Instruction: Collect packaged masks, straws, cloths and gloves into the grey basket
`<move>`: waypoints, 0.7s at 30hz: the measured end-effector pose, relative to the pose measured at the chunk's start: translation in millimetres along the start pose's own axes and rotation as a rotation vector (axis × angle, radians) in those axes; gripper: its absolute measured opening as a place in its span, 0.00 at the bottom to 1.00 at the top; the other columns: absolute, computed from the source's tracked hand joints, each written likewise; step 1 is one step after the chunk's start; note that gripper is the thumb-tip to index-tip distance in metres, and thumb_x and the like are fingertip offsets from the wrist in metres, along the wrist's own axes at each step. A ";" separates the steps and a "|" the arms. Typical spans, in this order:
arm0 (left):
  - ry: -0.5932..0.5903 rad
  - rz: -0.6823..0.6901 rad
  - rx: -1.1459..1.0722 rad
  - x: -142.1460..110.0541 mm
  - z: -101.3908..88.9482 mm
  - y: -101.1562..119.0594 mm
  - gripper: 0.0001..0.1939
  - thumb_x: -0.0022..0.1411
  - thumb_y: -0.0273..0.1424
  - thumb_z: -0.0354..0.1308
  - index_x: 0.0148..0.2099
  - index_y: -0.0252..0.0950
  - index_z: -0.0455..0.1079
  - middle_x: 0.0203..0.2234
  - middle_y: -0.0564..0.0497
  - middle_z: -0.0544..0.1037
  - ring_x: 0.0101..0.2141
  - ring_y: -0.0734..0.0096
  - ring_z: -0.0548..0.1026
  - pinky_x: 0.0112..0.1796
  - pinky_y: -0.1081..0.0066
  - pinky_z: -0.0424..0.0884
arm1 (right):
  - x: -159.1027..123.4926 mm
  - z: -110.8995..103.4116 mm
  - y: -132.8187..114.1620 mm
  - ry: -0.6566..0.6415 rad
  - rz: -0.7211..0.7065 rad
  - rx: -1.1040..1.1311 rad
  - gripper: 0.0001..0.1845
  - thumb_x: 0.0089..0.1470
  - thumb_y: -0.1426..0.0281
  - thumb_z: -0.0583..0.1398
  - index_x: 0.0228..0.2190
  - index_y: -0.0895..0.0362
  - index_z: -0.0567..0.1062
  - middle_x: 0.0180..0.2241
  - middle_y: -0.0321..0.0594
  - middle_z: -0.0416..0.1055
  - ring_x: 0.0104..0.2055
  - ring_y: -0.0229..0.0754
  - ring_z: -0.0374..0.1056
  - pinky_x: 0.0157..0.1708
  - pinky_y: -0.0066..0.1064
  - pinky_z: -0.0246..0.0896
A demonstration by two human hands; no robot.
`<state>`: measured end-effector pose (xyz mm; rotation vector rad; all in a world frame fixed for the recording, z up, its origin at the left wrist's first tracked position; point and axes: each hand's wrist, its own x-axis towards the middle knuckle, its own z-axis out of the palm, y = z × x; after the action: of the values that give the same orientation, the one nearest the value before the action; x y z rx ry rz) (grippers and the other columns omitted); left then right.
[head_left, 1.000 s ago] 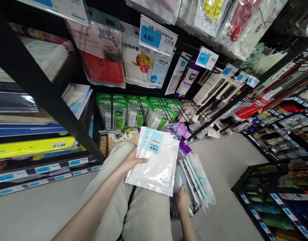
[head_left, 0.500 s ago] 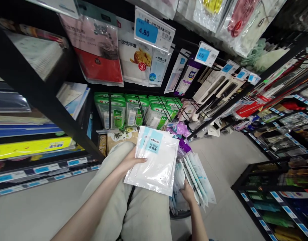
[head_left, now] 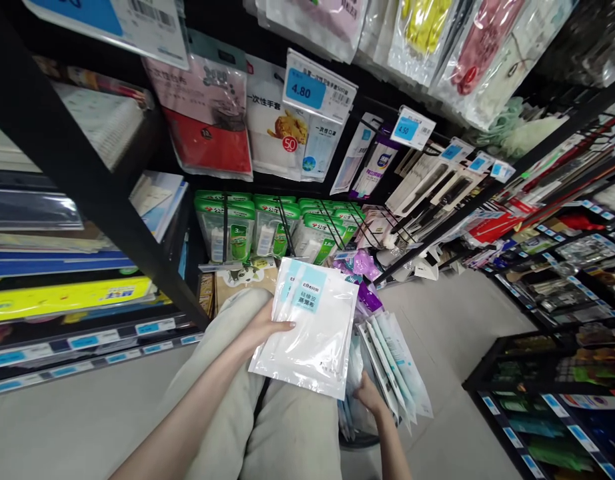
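Observation:
White packets of steamer cloth (head_left: 312, 343), at least two stacked together with pale blue labels, lie over my knees. My left hand (head_left: 267, 327) is closed on their left edge, thumb across the front. Lower right, my right hand (head_left: 370, 395) reaches into a dark round basket (head_left: 360, 443) on the floor. Its fingers close round a whitish plastic packet (head_left: 355, 360); some fingertips are hidden. More flat white and pale blue packets (head_left: 395, 363) lean upright in the basket, to the right of that hand.
Ahead is a black shelf rack with hanging green-topped packs (head_left: 225, 227), a red pack of disposable cloths (head_left: 207, 133) and price tags (head_left: 307, 90). Its black post (head_left: 102, 193) slants down on the left. Purple packs (head_left: 368, 300) lie behind the basket. Another shelf (head_left: 517, 393) stands right.
The view has tilted slightly, so the shelf sits a little lower and further right. My right hand has shifted slightly left within the basket. My left hand keeps its hold on the packets.

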<state>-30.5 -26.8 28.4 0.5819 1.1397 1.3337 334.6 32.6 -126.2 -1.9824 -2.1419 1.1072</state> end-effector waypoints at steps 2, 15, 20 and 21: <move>0.006 -0.001 0.013 0.9 -0.6 0.0 0.38 0.37 0.34 0.71 0.52 0.36 0.63 0.48 0.43 0.76 0.51 0.44 0.70 0.48 0.55 0.67 | -11.5 -0.6 -8.4 0.066 0.049 -0.043 0.32 0.42 0.71 0.56 0.51 0.64 0.63 0.41 0.53 0.73 0.45 0.56 0.69 0.44 0.40 0.61; -0.007 0.008 0.024 4.2 -0.7 -4.4 0.38 0.39 0.32 0.70 0.54 0.36 0.61 0.49 0.43 0.75 0.51 0.45 0.70 0.50 0.53 0.65 | -77.5 -32.2 -154.7 0.144 -0.107 0.781 0.24 0.50 0.50 0.55 0.36 0.58 0.69 0.27 0.40 0.71 0.28 0.42 0.66 0.29 0.32 0.63; 0.002 0.032 0.018 4.4 -0.5 -6.4 0.39 0.38 0.33 0.71 0.54 0.35 0.62 0.52 0.41 0.72 0.52 0.46 0.69 0.51 0.54 0.64 | -54.9 -34.9 -180.4 0.216 -0.151 0.627 0.20 0.40 0.53 0.62 0.25 0.57 0.68 0.18 0.29 0.59 0.22 0.36 0.56 0.24 0.28 0.52; -0.003 0.039 0.010 4.5 -0.1 -6.5 0.39 0.38 0.33 0.71 0.53 0.35 0.62 0.52 0.41 0.72 0.52 0.46 0.69 0.51 0.54 0.65 | -52.9 -35.6 -181.0 0.234 -0.168 0.594 0.19 0.40 0.53 0.62 0.23 0.57 0.67 0.18 0.28 0.57 0.22 0.36 0.55 0.24 0.28 0.51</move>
<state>-28.3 -24.0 21.4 0.6155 1.1386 1.3607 204.9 13.4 13.9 -1.5435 -1.5823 1.2238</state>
